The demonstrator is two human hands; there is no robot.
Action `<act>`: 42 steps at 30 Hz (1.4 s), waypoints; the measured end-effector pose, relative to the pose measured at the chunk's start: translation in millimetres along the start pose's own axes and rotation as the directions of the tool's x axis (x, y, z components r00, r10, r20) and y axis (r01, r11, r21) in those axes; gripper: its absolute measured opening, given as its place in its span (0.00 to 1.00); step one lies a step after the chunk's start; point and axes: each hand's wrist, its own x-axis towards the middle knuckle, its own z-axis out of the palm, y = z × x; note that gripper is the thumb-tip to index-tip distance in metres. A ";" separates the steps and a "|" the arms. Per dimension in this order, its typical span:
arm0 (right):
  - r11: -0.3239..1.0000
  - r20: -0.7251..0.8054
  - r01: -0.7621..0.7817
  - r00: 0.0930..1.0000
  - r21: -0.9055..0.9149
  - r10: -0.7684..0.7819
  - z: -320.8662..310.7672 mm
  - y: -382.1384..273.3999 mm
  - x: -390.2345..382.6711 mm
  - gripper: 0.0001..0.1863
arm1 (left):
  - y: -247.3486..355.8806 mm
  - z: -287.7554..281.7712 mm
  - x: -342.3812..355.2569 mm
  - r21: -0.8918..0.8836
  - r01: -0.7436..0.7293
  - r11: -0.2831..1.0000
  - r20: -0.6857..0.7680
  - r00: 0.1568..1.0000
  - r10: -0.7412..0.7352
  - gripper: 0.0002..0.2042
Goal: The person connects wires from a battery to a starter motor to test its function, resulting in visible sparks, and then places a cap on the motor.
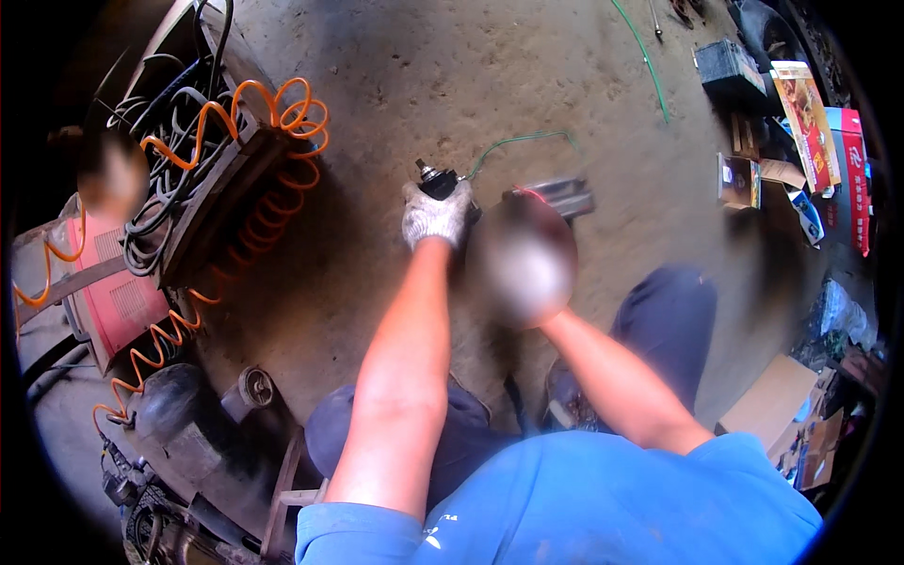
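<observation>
My left hand (434, 220), in a whitish work glove, is closed around a dark cylindrical part (439, 181) with a short metal stud at its far end. A thin green wire (527, 137) runs from beside that part off to the right. My right hand (535, 275) is to the right of the left one and nearer to me. A blur covers it, so its fingers and anything in them are hidden. Just beyond it lies a grey metal piece (568, 198) on the floor, with a bit of red at its left end.
At left stands a wooden cart (202, 202) heaped with hoses, an orange coiled hose (303, 113) hanging from it. Below are a red machine cover (111, 282) and a dark tank (184, 414). Cartons (808, 127) and a battery-like box (730, 71) line the right side.
</observation>
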 end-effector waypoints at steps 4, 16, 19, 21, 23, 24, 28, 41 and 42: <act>0.987 0.227 0.125 0.969 -0.102 -0.100 -6.5 6.1 -10.4 0.11 | 1.9 -1.7 1.3 0.000 0.007 1.000 0.010 1.000 -0.007 0.52; 0.928 0.469 0.333 0.855 -0.165 -0.223 -45.3 -39.4 5.4 0.12 | -3.7 -0.7 0.4 0.015 -0.012 1.000 -0.013 1.000 0.012 0.51; 0.938 0.363 0.346 0.874 -0.001 -0.322 -61.6 -32.9 11.8 0.13 | -3.4 2.8 0.5 -0.019 -0.054 0.998 -0.023 0.998 0.054 0.50; 0.902 0.288 0.429 0.871 -0.047 -0.399 -78.8 -33.7 10.1 0.14 | -0.1 -1.0 -5.4 -0.014 -0.004 1.000 -0.017 1.000 0.004 0.50; 0.886 0.264 0.460 0.863 -0.062 -0.430 -106.5 -36.8 15.4 0.14 | -2.0 4.0 1.2 -0.009 -0.002 1.000 -0.024 1.000 0.002 0.51; 0.887 0.280 0.458 0.860 -0.057 -0.426 -122.4 -40.4 24.1 0.14 | -4.3 6.3 6.4 0.019 -0.001 1.000 -0.033 0.999 0.001 0.51; 0.913 0.276 0.406 0.881 -0.023 -0.385 -166.7 -35.8 55.0 0.13 | -1.5 5.0 7.5 0.046 0.014 0.999 -0.013 1.000 -0.013 0.54; 0.848 -0.197 0.476 0.831 -0.234 -0.521 -181.9 -70.8 111.4 0.21 | 10.2 -63.5 -21.0 -0.835 -0.213 0.507 0.228 0.706 0.671 0.16; 0.812 -0.195 0.499 0.802 -0.303 -0.565 -184.0 -72.9 112.1 0.21 | 15.7 -69.6 -27.4 -0.807 -0.249 0.535 0.249 0.678 0.692 0.16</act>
